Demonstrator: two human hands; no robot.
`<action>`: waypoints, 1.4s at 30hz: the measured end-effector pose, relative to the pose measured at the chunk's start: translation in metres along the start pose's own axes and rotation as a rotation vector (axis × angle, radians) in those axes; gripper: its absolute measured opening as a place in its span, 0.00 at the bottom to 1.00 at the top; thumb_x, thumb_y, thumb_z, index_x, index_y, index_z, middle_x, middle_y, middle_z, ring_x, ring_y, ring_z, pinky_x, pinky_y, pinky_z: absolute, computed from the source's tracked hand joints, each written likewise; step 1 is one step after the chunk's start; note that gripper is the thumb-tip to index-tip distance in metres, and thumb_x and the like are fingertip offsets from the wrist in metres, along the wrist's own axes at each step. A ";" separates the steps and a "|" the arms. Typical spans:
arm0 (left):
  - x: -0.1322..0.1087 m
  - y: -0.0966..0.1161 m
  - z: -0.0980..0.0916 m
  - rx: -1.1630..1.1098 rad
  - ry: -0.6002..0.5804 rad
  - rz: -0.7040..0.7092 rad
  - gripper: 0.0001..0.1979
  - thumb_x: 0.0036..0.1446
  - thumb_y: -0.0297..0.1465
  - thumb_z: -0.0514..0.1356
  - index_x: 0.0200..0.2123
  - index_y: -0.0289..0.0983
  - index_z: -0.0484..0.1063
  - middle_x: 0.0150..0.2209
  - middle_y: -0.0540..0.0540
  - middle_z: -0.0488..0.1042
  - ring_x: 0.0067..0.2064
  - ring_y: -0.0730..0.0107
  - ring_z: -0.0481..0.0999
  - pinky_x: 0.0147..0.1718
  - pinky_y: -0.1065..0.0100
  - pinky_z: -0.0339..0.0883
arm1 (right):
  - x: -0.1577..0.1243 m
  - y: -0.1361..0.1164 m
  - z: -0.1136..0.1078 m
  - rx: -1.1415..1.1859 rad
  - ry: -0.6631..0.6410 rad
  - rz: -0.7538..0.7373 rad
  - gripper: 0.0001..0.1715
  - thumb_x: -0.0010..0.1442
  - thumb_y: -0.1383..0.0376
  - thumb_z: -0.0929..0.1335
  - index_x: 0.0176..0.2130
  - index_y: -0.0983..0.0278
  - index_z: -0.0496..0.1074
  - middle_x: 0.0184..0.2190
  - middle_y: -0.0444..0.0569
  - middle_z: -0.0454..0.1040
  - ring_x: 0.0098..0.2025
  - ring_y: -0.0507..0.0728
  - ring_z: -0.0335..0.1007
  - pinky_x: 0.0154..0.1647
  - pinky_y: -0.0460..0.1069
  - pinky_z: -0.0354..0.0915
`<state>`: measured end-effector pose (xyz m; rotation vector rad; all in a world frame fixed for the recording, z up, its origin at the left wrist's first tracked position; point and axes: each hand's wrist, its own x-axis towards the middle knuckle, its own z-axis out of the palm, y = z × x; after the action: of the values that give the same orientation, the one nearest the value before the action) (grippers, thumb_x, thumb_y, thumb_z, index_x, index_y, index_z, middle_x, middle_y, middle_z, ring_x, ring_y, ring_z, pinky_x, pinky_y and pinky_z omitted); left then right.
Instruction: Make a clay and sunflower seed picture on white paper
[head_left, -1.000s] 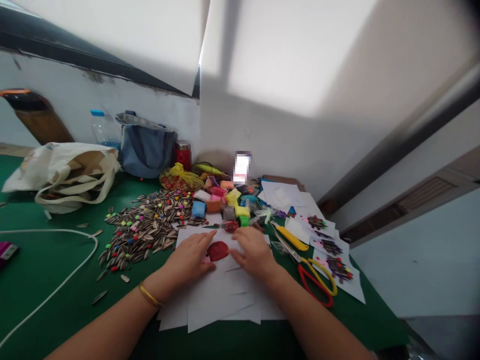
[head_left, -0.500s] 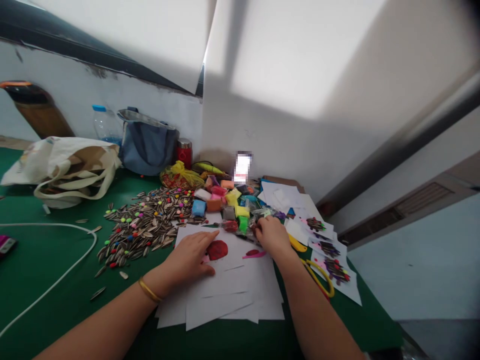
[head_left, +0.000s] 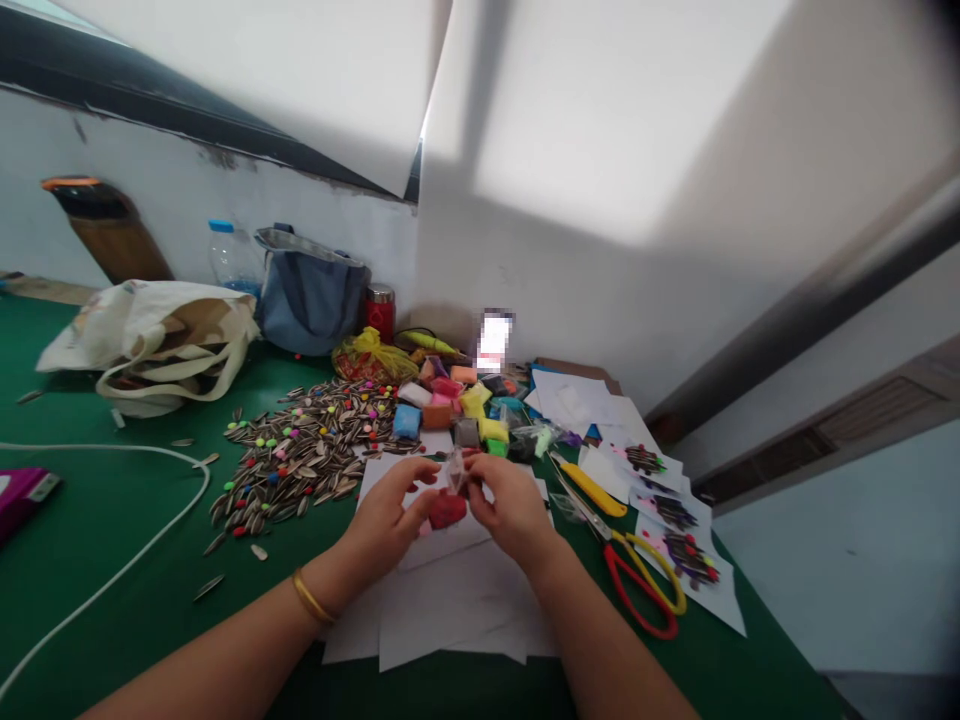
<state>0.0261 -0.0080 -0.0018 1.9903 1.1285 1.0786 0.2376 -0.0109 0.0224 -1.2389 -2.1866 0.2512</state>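
A small packet of red clay in a clear plastic wrapper is between my hands, above the stacked white papers. My right hand pinches the wrapper with thumb and fingers. Beside the packet's left edge, my left hand has thumb and fingers apart, the tips close to the wrapper; whether they touch it is unclear. The red and pink clay figure on the top sheet is mostly covered by the packet and hands. Just beyond lie packets of coloured clay, including a blue packet and a yellow packet.
Sunflower seeds mixed with coloured beads spread out at left. Scissors and a yellow utility knife lie at right, near cards with seed figures. Behind are a blue bag, a cloth tote and a lit phone.
My right hand has come back from the clay pile with the red packet, over the papers. My left hand has lifted off the paper toward it. The scissors show more fully.
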 end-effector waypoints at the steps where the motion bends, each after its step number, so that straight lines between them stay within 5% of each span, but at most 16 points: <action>1: 0.000 0.001 0.001 -0.098 0.025 -0.037 0.14 0.64 0.40 0.52 0.47 0.39 0.68 0.43 0.44 0.74 0.44 0.62 0.75 0.45 0.60 0.70 | 0.000 -0.003 0.006 -0.002 0.020 -0.040 0.11 0.62 0.68 0.62 0.43 0.61 0.70 0.46 0.52 0.75 0.50 0.58 0.70 0.53 0.52 0.65; 7: 0.005 -0.003 0.008 -0.329 0.047 -0.142 0.04 0.56 0.32 0.57 0.34 0.39 0.66 0.32 0.50 0.71 0.34 0.69 0.73 0.35 0.66 0.70 | -0.010 -0.005 0.025 0.048 0.134 -0.101 0.13 0.63 0.66 0.63 0.48 0.61 0.69 0.48 0.55 0.72 0.53 0.60 0.67 0.55 0.56 0.65; 13: 0.004 -0.008 0.008 -0.296 0.042 -0.147 0.05 0.56 0.30 0.56 0.34 0.39 0.71 0.33 0.49 0.74 0.36 0.66 0.75 0.38 0.63 0.72 | -0.015 -0.003 0.025 0.170 0.007 -0.039 0.23 0.66 0.58 0.63 0.58 0.63 0.64 0.54 0.57 0.69 0.56 0.61 0.66 0.58 0.56 0.64; 20: 0.004 -0.006 0.002 -0.119 0.005 0.002 0.08 0.59 0.30 0.58 0.41 0.40 0.75 0.40 0.46 0.77 0.43 0.65 0.76 0.44 0.63 0.71 | -0.014 -0.002 0.028 0.374 0.088 0.076 0.19 0.61 0.65 0.66 0.52 0.62 0.67 0.47 0.53 0.72 0.50 0.59 0.68 0.53 0.54 0.66; 25: 0.002 -0.004 0.002 -0.033 -0.070 0.070 0.09 0.60 0.29 0.59 0.43 0.41 0.76 0.41 0.46 0.78 0.43 0.66 0.76 0.43 0.66 0.70 | -0.017 -0.002 0.033 0.468 0.108 0.187 0.12 0.55 0.70 0.67 0.42 0.62 0.68 0.37 0.48 0.71 0.37 0.55 0.68 0.40 0.50 0.66; 34: 0.000 -0.002 -0.001 0.002 -0.086 0.116 0.03 0.57 0.26 0.62 0.33 0.39 0.75 0.35 0.49 0.78 0.38 0.69 0.75 0.41 0.69 0.68 | -0.016 -0.008 0.035 0.515 0.053 0.083 0.11 0.54 0.73 0.64 0.38 0.62 0.67 0.33 0.44 0.67 0.33 0.52 0.64 0.35 0.47 0.62; 42: 0.000 0.000 -0.003 0.095 -0.078 0.050 0.06 0.58 0.30 0.61 0.38 0.41 0.76 0.37 0.48 0.78 0.39 0.66 0.76 0.40 0.66 0.68 | -0.014 -0.009 0.029 0.505 0.074 0.052 0.10 0.55 0.72 0.64 0.39 0.62 0.66 0.34 0.45 0.66 0.35 0.53 0.63 0.36 0.48 0.62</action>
<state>0.0236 -0.0080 -0.0007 2.1258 1.1130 0.9796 0.2186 -0.0236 -0.0024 -0.9972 -1.8681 0.7176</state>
